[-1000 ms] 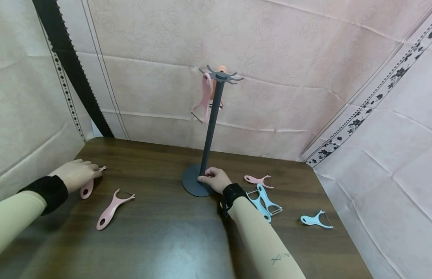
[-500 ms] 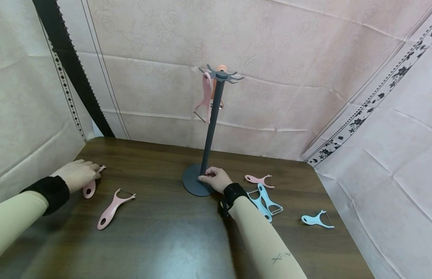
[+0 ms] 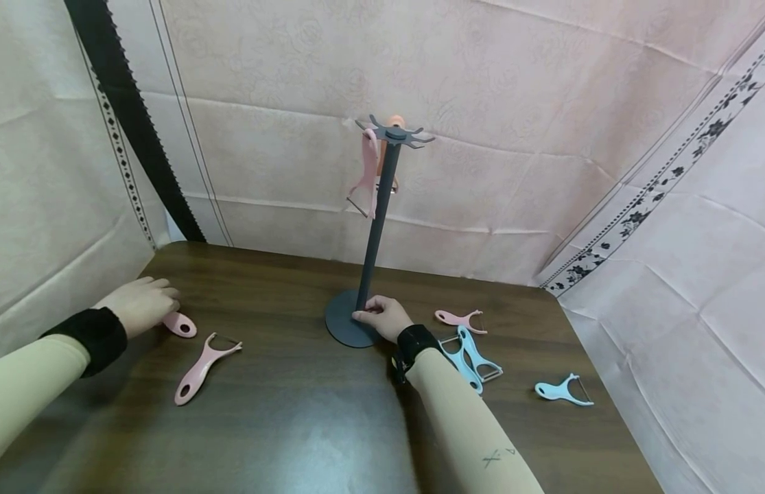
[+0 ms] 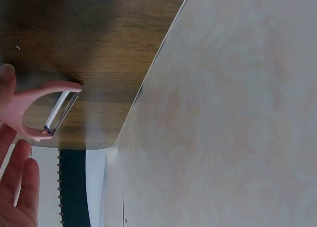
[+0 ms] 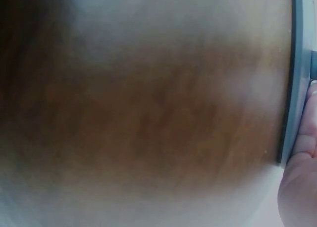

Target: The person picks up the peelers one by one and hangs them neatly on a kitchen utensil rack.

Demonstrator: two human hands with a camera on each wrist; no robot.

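At the table's far left my left hand (image 3: pixel 141 304) holds a pink peeler (image 3: pixel 181 325) whose handle end points toward the middle of the table. In the left wrist view the peeler (image 4: pixel 20 108) sits between thumb and fingers, its blade end outward. My right hand (image 3: pixel 387 319) grips the foot of the dark grey stand's pole, thumb and fingers about it, over the round base (image 3: pixel 341 321). Right fingers (image 5: pixel 306 142) show at the edge of the right wrist view, against the base. From the stand's hooked top (image 3: pixel 396 134) hang a pink peeler (image 3: pixel 370 168) and an orange peeler (image 3: pixel 396 121), partly hidden.
Another pink peeler (image 3: pixel 197 374) lies right of my left hand. Beyond my right forearm are a small pink peeler (image 3: pixel 459 319), two overlapping blue peelers (image 3: pixel 471 360) and a single blue peeler (image 3: pixel 561 390). Pale cloth (image 3: pixel 283 171) walls surround the wooden table (image 3: pixel 283 425).
The pink peeler at my left hand has turned, its handle swinging from toward me to the right, and my fingers have closed in on it. My right hand stays at the stand.
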